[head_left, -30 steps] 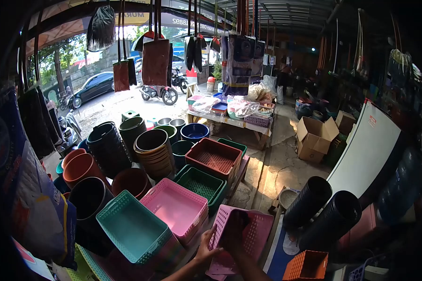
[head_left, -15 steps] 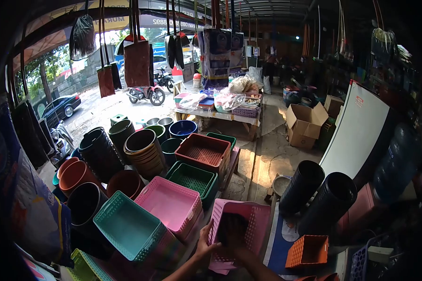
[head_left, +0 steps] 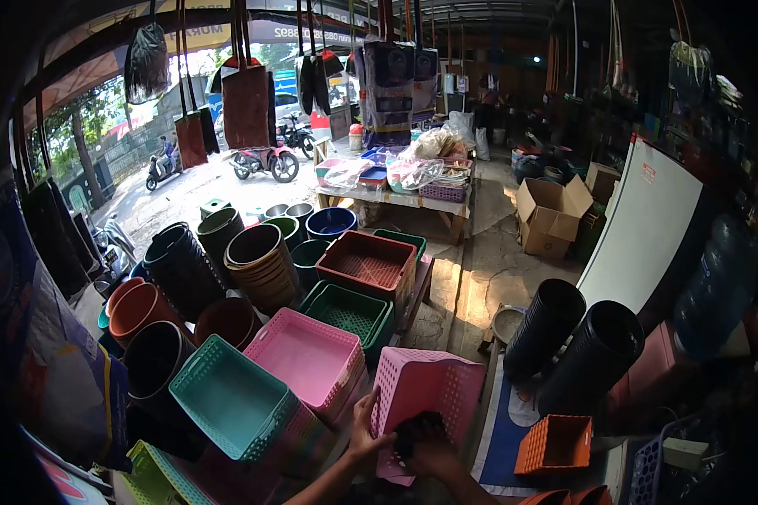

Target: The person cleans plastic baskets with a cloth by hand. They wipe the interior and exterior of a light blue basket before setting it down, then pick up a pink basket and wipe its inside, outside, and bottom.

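Note:
A pink plastic basket (head_left: 456, 391) with perforated walls is tilted up in front of me at the lower middle. My left hand (head_left: 365, 433) grips its left edge, thumb inside and fingers along the outer wall. Inside the basket, my right hand (head_left: 429, 450) presses a bunched black cloth (head_left: 414, 427) against the lower inner surface; the cloth hides part of its fingers. To the left lie a stack of pink baskets (head_left: 307, 358) and a teal basket (head_left: 227, 396).
Black pots stand in tall stacks (head_left: 602, 353) at right, behind an orange basket (head_left: 556, 443). Green (head_left: 349, 311) and red-brown crates (head_left: 366, 265) sit ahead. Many buckets (head_left: 261, 261) crowd the left. An open cardboard box (head_left: 552, 215) is on the floor; bags hang overhead.
My right hand and the black cloth have moved down inside the pink basket, toward me. My left hand keeps its hold. Outside, the dark car is gone and a scooter rider appears.

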Available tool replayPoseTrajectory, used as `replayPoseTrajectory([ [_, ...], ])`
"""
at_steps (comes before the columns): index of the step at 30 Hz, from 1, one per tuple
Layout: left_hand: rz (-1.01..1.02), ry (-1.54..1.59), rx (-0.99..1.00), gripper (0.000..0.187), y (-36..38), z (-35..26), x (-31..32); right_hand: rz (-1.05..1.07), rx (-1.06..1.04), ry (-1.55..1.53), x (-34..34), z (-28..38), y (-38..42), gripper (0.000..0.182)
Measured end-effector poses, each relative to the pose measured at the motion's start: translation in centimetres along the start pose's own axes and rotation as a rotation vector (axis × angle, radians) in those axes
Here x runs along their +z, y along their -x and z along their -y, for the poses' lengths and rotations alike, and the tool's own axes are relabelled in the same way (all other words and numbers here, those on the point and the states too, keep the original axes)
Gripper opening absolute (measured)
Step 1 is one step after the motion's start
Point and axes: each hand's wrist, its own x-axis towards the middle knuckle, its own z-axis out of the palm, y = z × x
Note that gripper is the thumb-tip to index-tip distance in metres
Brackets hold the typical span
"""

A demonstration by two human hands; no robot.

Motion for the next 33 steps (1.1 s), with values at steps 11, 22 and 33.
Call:
replayPoseTrajectory([
  [11, -0.095, -0.098, 0.093, 0.11, 1.3, -0.5, 0.7, 0.282, 0.537, -1.454, -1.4, 4.2, -0.8, 0.04],
  [22, -0.107, 0.271, -0.148, 0.103, 1.8, 1.3, 2.3, 0.149, 0.944, -2.137, -0.3, 5.1, -1.8, 0.033],
  [33, 0.117, 0.043, -0.102, 0.102, 1.9, 0.7, 2.2, -0.183, 0.798, -2.425, -5.7, 1.8, -4.5, 0.03],
])
